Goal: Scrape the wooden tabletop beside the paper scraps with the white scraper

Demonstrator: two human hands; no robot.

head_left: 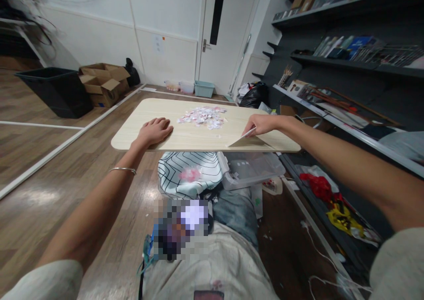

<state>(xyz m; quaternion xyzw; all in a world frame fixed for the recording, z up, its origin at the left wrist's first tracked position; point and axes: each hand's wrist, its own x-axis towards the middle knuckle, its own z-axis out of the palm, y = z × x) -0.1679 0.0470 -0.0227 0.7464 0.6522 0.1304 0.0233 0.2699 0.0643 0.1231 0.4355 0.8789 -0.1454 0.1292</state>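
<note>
My left hand [155, 130] lies flat on the light wooden table [185, 136], fingers together and stretched out, holding nothing. My right hand [261, 124] pinches the lifted corner of a thin sheet [247, 140] that lies on the table's right front part; the corner is raised off the surface. A heap of several small pink and white paper pieces [204, 115] sits between the hands, toward the far side of the table. A thin bracelet [123, 170] circles my left wrist.
Under the table lie a patterned cloth bag [188, 173] and a clear plastic box [250, 170]. Dark shelves [344, 66] with books and tools line the right wall. A black bin [54, 90] and cardboard boxes [104, 84] stand at the left. A white door [228, 35] is behind.
</note>
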